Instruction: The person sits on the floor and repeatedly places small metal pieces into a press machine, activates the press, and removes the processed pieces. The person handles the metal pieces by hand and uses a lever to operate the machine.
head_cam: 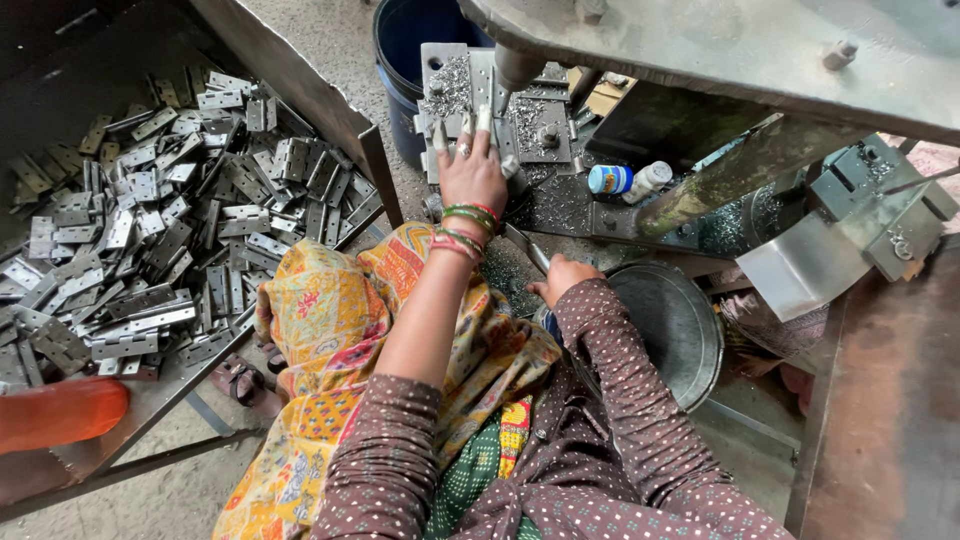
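Left hand (472,172), upper centre of frame: fingers spread flat and pressed down on a small grey metal hinge plate (487,128) lying on the steel work plate (448,88) of a drilling machine, right under the round grey steel spindle (516,68). Green and red bangles (465,225) on that wrist, a ring on one finger.

Right hand (562,277), centre of frame, lower and well apart from the left: fingers curled shut around the end of a thin flat metal strip (524,246), which points up and left toward the machine. What else it holds, cannot tell.

Work plate is littered with bright curly metal shavings; more shavings on the dark machine base (560,205) to its right. Just beside, on that base, a small white plastic bottle with a blue band (610,179), lying on its side.

Right of the right hand: a round, shallow, dull grey metal pan (680,330); no contents can be made out, partly hidden by the dotted brown sleeve.

Top centre: a dark blue plastic bucket (400,60) on the gritty floor; contents not visible.

Left half of frame: a large rusty sheet-metal tray (330,110), sloping sides, heaped with many flat grey rectangular metal hinges (160,230) lying jumbled.

Lap covered by a yellow patterned cloth (330,340).
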